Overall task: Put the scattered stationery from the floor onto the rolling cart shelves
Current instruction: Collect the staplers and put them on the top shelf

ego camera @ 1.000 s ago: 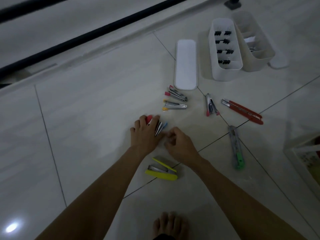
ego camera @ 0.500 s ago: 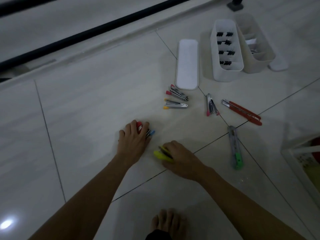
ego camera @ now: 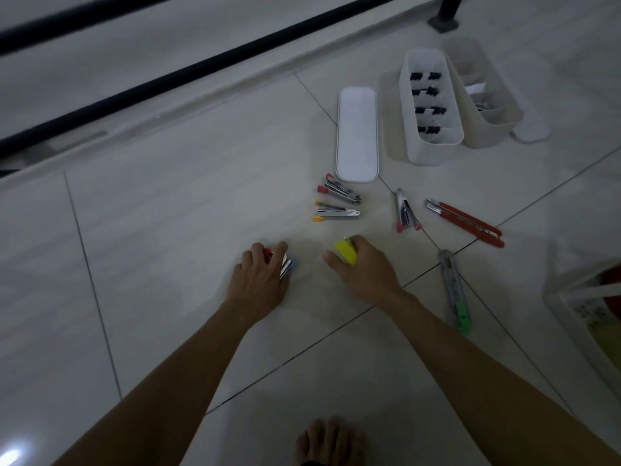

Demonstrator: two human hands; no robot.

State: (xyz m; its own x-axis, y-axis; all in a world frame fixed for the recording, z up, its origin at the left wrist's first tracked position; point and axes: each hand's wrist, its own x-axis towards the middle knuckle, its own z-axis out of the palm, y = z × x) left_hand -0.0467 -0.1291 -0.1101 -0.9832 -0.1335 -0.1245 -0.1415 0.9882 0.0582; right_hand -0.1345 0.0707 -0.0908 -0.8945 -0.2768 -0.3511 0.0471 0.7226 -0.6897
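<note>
Yellow stapler (ego camera: 346,252): low over the tiled floor (ego camera: 168,230), held in the curled fingers of the right hand (ego camera: 366,272), with the thumb spread to the side
Left hand (ego camera: 258,280): fingers curled over a small bunch of staplers (ego camera: 286,266) with red and blue ends (how many is hidden), at or just above the floor
Doing it well: both hands look loaded, so the likely next move is a lift towards the cart; the left bunch is loose metal that could fan out and slip, so press it side by side before rising
Loose stationery: pink-tipped stapler (ego camera: 339,193) and yellow-tipped stapler (ego camera: 336,212) just ahead; a third stapler (ego camera: 405,211), a red cutter (ego camera: 465,223) and a green cutter (ego camera: 457,294) to the right
Boxes: white lid (ego camera: 357,136), clip organiser (ego camera: 433,146) and a second organiser (ego camera: 487,95) touching it, farther ahead
Cart (ego camera: 578,292): only a white corner shows at the right edge, near the green cutter
Room to move: bare tiles to the left and towards the person's bare foot (ego camera: 329,442); the way right passes over the green cutter
Edges: a black rail (ego camera: 201,67) runs along the far side
</note>
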